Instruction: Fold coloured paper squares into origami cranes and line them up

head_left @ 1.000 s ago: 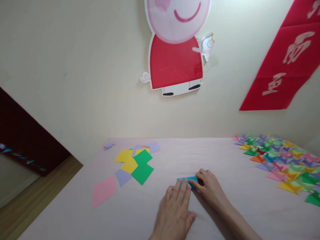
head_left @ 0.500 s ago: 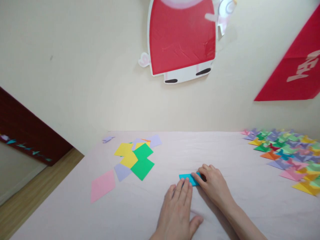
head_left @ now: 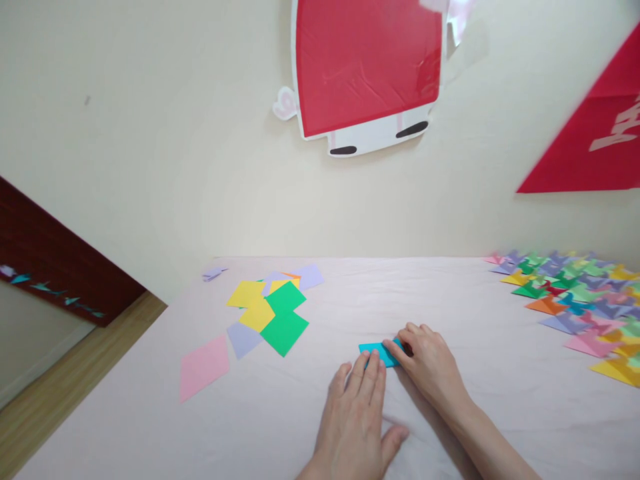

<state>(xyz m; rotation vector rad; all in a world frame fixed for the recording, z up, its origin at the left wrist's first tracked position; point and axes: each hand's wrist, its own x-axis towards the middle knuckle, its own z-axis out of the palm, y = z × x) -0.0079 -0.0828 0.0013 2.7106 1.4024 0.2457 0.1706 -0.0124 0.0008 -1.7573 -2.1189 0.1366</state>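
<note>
A small blue sheet of folded paper [head_left: 379, 354] lies flat on the pale cloth-covered table. My left hand [head_left: 353, 410] rests with its fingers stretched out, fingertips pressing the paper's near left edge and thumb held apart. At the right end of the paper, my right hand [head_left: 427, 363] is closed, thumb on top and curled fingers around that end. Those fingers hide part of the paper, so its exact fold cannot be made out.
Loose coloured squares lie to the left, among them a green sheet [head_left: 285, 331] and a pink sheet [head_left: 204, 368]. Rows of folded paper figures [head_left: 570, 300] cover the table's right side. Behind the table [head_left: 150, 413] rises a wall with a red cartoon cutout [head_left: 367, 67].
The camera view has shifted slightly. Both hands stay at the blue paper, with hardly any visible movement.
</note>
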